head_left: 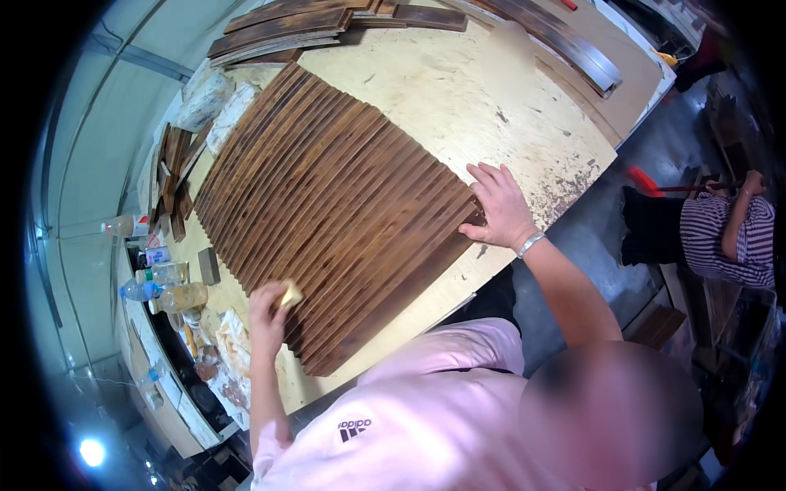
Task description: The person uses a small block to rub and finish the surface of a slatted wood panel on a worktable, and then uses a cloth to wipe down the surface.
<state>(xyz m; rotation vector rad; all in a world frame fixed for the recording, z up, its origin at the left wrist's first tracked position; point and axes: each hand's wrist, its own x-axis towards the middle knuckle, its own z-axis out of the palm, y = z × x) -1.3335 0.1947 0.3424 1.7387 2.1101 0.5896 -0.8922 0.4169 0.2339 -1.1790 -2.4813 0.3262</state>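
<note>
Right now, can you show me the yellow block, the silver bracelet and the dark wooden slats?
Yellow block (291, 295): head view, exposed part, held in the left hand (266, 314).
Silver bracelet (530, 244): head view, visible outer band.
Dark wooden slats (327, 213): head view, middle of the row.

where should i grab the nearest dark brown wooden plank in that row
Probably grip the nearest dark brown wooden plank mid-length by its near long edge, coming from the person's side: that edge borders bare pale tabletop, while neighbouring brown planks crowd its far side.
</note>
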